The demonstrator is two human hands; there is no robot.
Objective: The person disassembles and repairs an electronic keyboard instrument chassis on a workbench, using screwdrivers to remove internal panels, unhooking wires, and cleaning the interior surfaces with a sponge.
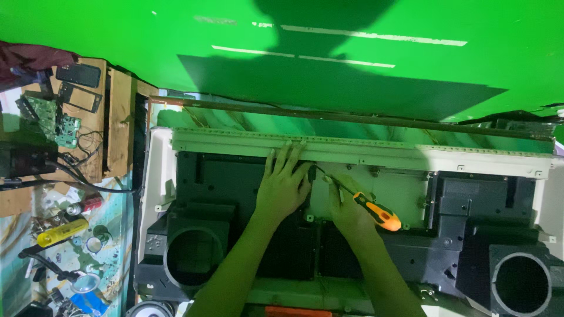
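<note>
The left hand (284,186) lies spread flat on the black panel (229,182). Just right of it, the right hand (348,206) grips an orange-handled screwdriver (376,211), tip toward the far white frame (364,154).

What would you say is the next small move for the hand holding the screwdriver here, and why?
Probably seat the tip squarely and turn. The right hand holds the orange-handled screwdriver with its tip at the edge of the black panel, just below the white rail, while the left hand lies flat on that panel, bracing it. The screw itself is too small to see.
</note>
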